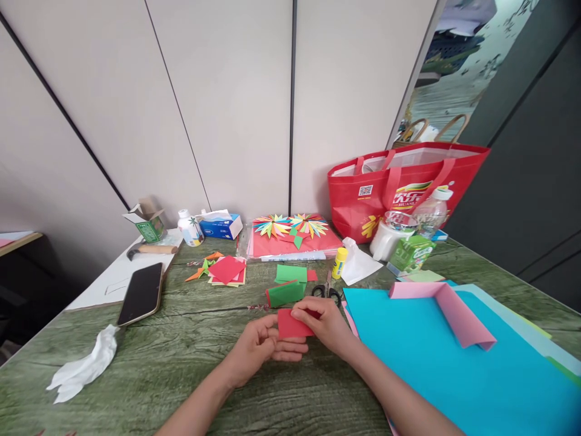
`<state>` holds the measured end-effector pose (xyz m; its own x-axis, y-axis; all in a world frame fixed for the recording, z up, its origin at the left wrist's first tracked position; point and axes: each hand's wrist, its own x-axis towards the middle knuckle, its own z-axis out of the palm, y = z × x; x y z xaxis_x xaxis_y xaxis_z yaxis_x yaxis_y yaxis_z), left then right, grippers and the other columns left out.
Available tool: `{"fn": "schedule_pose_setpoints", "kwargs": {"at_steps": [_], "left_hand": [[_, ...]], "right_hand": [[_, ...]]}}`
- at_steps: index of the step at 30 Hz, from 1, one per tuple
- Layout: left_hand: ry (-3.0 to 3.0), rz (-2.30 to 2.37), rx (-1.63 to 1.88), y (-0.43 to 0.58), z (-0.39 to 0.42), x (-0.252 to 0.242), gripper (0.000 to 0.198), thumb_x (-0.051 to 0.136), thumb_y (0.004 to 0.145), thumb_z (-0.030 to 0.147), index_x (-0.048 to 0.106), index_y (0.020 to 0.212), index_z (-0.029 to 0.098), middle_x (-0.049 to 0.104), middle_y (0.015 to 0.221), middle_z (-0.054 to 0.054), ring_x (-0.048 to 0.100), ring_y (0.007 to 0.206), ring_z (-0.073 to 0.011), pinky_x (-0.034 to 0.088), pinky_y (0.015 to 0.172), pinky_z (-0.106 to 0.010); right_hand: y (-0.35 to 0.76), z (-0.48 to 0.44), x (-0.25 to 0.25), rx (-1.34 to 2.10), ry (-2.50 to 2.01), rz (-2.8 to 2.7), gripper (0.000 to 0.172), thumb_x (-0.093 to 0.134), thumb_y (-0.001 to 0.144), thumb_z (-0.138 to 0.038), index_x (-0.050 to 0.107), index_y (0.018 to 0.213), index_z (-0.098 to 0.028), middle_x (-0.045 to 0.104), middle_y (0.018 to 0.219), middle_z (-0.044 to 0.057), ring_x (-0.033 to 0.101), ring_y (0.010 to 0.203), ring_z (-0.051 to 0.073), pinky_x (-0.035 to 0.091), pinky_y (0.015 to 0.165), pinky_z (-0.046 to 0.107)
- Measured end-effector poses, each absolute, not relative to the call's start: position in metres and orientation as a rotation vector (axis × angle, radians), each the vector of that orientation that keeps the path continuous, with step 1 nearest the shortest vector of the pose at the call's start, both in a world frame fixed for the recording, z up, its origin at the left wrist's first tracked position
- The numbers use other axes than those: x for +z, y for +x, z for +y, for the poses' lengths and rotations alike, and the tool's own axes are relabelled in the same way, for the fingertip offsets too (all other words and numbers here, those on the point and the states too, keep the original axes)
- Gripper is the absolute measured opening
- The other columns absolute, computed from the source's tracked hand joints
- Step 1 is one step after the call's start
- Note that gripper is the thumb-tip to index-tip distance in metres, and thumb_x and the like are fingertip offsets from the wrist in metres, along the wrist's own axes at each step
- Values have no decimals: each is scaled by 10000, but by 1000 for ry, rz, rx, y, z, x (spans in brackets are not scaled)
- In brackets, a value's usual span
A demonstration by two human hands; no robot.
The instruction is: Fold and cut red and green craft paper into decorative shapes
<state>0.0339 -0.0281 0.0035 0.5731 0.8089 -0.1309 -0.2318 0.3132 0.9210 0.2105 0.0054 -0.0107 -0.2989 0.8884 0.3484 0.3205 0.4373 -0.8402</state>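
A small red paper rectangle [290, 325] is held between my two hands above the table. My right hand [327, 324] pinches its right part between thumb and fingers. At its left edge is my left hand [267, 345], the fingers stretched beneath and behind the paper. Just beyond lies a folded green paper piece [287, 293] with a red edge, and behind that a flat green paper [291, 273]. Black-handled scissors [327, 292] rest beyond my right hand. Beside them stands a yellow glue stick [339, 263].
Blue paper sheets [408, 357] carry a folded pink strip [463, 315] on the right. Red and pink squares [227, 270], a phone [141, 293], and a crumpled tissue [86, 366] lie left. Behind are paper fans on a red pack [267, 246], a tissue box [221, 227] and a red bag [351, 203].
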Motion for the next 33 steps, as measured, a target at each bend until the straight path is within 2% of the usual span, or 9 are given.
{"fn": "schedule_pose_setpoints", "kwargs": {"at_steps": [3,7,11,14,20,24,28,30,33], "left_hand": [[1033,625,741,32,-27,8,456,649,726,326,547,1126,132,633,1072,-170,606,974,-299,465,854,-448],[1071,889,803,33,-24,5,314,619,740,370,624,881,90,692,796,-120,676,704,-247,543,644,-359],[1089,1004,969,33,-22,1,307,616,727,410,598,764,105,690,682,-79,672,645,-224,548,616,-339],[1083,1003,1019,31,-21,2,294,620,725,411,589,751,120,692,680,-67,672,672,-227,545,638,-337],[938,839,875,32,-21,7,518,456,778,556,604,930,83,684,735,-133,671,646,-250,535,580,-346],[967,782,744,32,-23,11,445,471,811,471,563,1064,117,664,941,-169,663,603,-199,505,490,-262],[997,788,736,30,-22,8,478,463,816,468,487,1175,154,653,983,-173,626,531,-146,452,401,-206],[1033,844,784,30,-21,4,504,497,798,464,462,1198,159,653,980,-166,614,538,-142,446,393,-204],[1111,923,904,31,-19,-1,511,543,771,447,482,1178,144,649,971,-155,610,636,-166,474,438,-232]], "right_hand": [[213,6,-10,835,-1036,-1804,214,547,798,-329,663,702,-176,655,677,27,567,618,143,414,577,238],[211,2,-8,946,-1011,-1809,125,658,708,-289,668,779,-186,672,771,23,594,716,160,436,666,255],[210,6,-14,1183,-993,-1547,433,737,602,-316,596,990,-188,652,886,39,599,792,184,471,679,282],[212,14,-22,1321,-946,-1259,440,718,620,-358,565,985,-167,660,799,41,619,726,177,501,642,296],[211,14,-23,1260,-982,-1300,267,693,647,-361,635,812,-160,656,729,30,605,671,162,509,590,275],[207,9,-20,1204,-950,-1473,200,581,755,-326,652,878,-184,666,787,18,581,624,128,498,569,255],[211,10,-22,966,-1064,-1583,237,489,818,-298,629,985,-202,661,960,53,604,785,174,507,663,298],[216,12,-23,649,-1279,-1647,230,458,830,-248,629,976,-197,644,985,73,575,886,207,482,720,323],[222,14,-24,182,-1708,-1755,226,465,815,-180,632,967,-190,611,986,106,521,936,259,446,692,336]]}}
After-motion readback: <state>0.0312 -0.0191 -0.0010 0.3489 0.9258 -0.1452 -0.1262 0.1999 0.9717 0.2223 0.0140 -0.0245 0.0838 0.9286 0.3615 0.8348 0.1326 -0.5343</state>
